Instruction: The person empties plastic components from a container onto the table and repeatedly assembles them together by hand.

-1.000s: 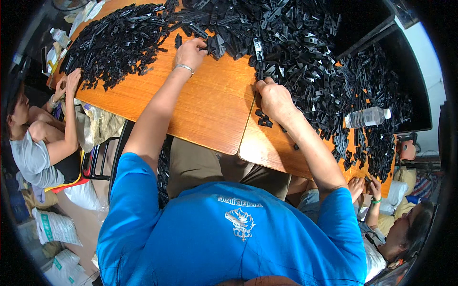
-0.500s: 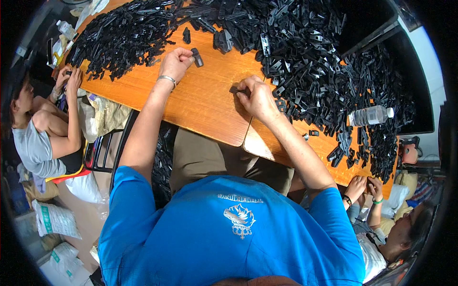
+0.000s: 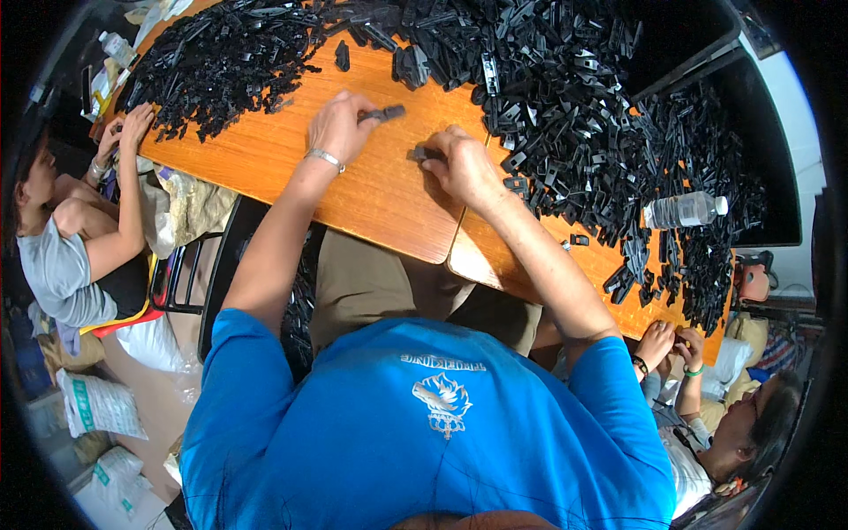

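My left hand (image 3: 340,128), a silver bangle at its wrist, pinches a small oblong black plastic piece (image 3: 385,113) above the orange-brown wooden table (image 3: 371,203). To its right, my right hand (image 3: 464,166) is closed on another small dark plastic piece (image 3: 419,154), partly covered by the fingers. The two pieces are apart. A large heap of black plastic parts (image 3: 565,115) lies just beyond and right of my right hand. Another pile of slimmer black parts (image 3: 225,71) spreads at the far left. One loose black part (image 3: 342,56) lies beyond my left hand.
A clear plastic bottle (image 3: 686,210) lies on the right heap. Dark open bins (image 3: 760,150) stand at the far right. One person (image 3: 75,247) sits at the left and another (image 3: 742,433) at the lower right, hands at the table edge. White sacks (image 3: 102,405) sit on the floor.
My left hand has moved right with its piece, which now points toward the right hand. My right hand has shifted slightly left and turned. The gap between the pieces has narrowed.
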`<control>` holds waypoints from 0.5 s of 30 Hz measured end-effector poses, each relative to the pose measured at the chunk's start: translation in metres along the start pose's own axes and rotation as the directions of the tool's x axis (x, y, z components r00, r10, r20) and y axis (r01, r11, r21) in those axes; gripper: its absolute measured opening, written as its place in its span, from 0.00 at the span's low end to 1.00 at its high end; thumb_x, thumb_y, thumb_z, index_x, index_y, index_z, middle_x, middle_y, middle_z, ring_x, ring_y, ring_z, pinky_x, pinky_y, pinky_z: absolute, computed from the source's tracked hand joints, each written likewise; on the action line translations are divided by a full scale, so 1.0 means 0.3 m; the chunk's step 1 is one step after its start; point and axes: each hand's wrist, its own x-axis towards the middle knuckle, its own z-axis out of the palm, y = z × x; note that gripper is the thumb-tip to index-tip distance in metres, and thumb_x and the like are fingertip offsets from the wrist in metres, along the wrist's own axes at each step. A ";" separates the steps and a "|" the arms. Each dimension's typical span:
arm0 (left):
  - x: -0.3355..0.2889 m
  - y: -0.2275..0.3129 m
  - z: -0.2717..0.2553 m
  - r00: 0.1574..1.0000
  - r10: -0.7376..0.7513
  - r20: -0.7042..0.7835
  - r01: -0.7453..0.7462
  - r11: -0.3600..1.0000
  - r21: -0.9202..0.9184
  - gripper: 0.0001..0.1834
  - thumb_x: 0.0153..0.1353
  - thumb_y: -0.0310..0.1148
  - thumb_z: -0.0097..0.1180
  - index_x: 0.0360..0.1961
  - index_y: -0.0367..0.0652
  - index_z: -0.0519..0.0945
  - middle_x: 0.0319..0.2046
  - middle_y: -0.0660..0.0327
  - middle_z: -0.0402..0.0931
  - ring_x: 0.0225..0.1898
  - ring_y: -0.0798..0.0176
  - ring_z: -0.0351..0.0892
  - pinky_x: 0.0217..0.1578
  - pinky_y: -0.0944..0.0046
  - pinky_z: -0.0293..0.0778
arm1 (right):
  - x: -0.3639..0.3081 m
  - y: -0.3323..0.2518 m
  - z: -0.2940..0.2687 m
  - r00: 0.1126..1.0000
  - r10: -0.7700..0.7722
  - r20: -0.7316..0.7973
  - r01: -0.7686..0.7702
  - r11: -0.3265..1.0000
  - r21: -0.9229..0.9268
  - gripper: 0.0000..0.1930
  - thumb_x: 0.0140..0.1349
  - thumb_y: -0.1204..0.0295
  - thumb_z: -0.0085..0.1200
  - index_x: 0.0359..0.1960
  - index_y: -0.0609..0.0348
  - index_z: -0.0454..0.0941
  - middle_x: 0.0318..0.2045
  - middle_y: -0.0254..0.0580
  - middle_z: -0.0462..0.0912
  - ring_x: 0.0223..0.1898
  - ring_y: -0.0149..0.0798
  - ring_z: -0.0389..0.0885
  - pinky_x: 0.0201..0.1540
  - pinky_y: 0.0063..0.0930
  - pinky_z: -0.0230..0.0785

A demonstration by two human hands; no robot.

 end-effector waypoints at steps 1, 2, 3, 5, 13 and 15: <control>-0.026 0.002 0.001 1.000 -0.003 0.008 0.003 1.000 0.000 0.13 0.61 0.34 0.74 0.45 0.41 0.89 0.44 0.56 0.83 0.42 0.53 0.85 0.44 0.55 0.79 | 0.009 0.009 0.003 1.000 0.010 -0.028 -0.010 1.000 0.015 0.13 0.58 0.76 0.70 0.46 0.63 0.88 0.44 0.57 0.84 0.47 0.62 0.86 0.51 0.50 0.79; -0.051 0.003 0.004 0.995 0.095 0.037 -0.092 0.994 -0.062 0.11 0.60 0.32 0.73 0.44 0.43 0.89 0.43 0.55 0.83 0.46 0.50 0.84 0.47 0.52 0.79 | 0.021 0.023 0.000 0.997 -0.007 -0.073 0.009 1.000 0.029 0.13 0.59 0.75 0.71 0.46 0.62 0.88 0.43 0.56 0.84 0.46 0.62 0.86 0.50 0.50 0.79; -0.072 0.002 0.000 0.980 0.192 0.056 -0.184 0.975 -0.125 0.10 0.60 0.30 0.72 0.43 0.45 0.90 0.43 0.55 0.83 0.50 0.46 0.83 0.50 0.50 0.79 | 0.037 0.022 -0.005 0.998 -0.004 -0.068 0.007 0.999 0.032 0.13 0.59 0.75 0.71 0.46 0.62 0.88 0.43 0.56 0.84 0.46 0.62 0.86 0.50 0.50 0.79; -0.100 0.010 0.004 0.981 0.190 0.046 -0.181 0.970 -0.160 0.10 0.59 0.29 0.73 0.43 0.45 0.90 0.42 0.55 0.83 0.50 0.47 0.83 0.51 0.50 0.79 | 0.065 0.020 -0.009 0.993 -0.017 -0.115 0.017 1.000 -0.001 0.13 0.59 0.75 0.71 0.46 0.61 0.88 0.41 0.55 0.84 0.45 0.60 0.86 0.49 0.49 0.79; -0.117 -0.018 0.025 0.965 0.258 -0.045 -0.262 0.948 -0.183 0.11 0.59 0.26 0.73 0.44 0.39 0.89 0.40 0.57 0.81 0.41 0.53 0.83 0.44 0.57 0.80 | 0.109 0.035 0.014 0.996 -0.065 -0.055 0.065 0.998 -0.006 0.11 0.58 0.75 0.72 0.42 0.59 0.89 0.39 0.52 0.83 0.43 0.58 0.86 0.46 0.48 0.79; -0.117 -0.021 0.035 0.967 0.247 -0.057 -0.253 0.938 -0.239 0.11 0.58 0.24 0.73 0.43 0.37 0.89 0.38 0.56 0.79 0.39 0.55 0.82 0.40 0.58 0.79 | 0.122 0.026 0.012 0.987 -0.155 -0.040 0.152 0.986 -0.070 0.10 0.57 0.73 0.72 0.41 0.59 0.89 0.37 0.50 0.83 0.42 0.57 0.86 0.44 0.48 0.79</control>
